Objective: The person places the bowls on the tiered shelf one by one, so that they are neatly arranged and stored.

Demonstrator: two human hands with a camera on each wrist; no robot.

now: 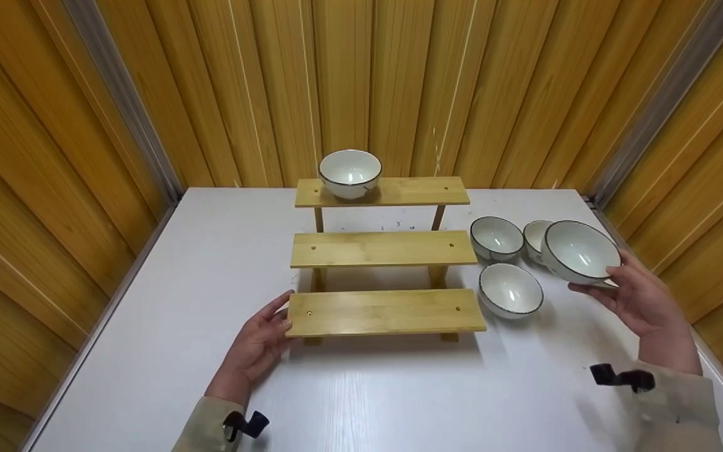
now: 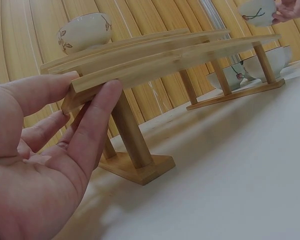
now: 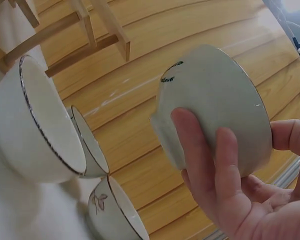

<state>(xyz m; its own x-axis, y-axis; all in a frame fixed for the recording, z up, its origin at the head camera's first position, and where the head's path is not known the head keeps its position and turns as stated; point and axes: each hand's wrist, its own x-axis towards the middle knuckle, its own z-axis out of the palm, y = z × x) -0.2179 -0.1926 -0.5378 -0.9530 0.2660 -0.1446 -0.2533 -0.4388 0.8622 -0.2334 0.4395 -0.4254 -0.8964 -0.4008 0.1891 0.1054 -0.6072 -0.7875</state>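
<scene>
A three-tier wooden display stand (image 1: 386, 312) stands on the white table. My left hand (image 1: 260, 339) pinches the left end of its lowest board, and in the left wrist view the thumb (image 2: 45, 90) lies at the board's top edge with fingers beneath. On the right, my right hand (image 1: 641, 301) holds a white dark-rimmed bowl (image 1: 578, 251) off the table, thumb at the rim and fingers under its side. One bowl (image 1: 350, 172) sits on the top board at the left. Below and beside the held bowl are a front bowl (image 1: 510, 290), a rear bowl (image 1: 496, 237) and a partly hidden bowl (image 1: 534, 238).
The middle board (image 1: 383, 249) and lowest board bear no bowls. Wood-patterned walls (image 1: 393, 88) close off the back and both sides of the white table (image 1: 167, 351). The bowls on the table stand close to the stand's right side.
</scene>
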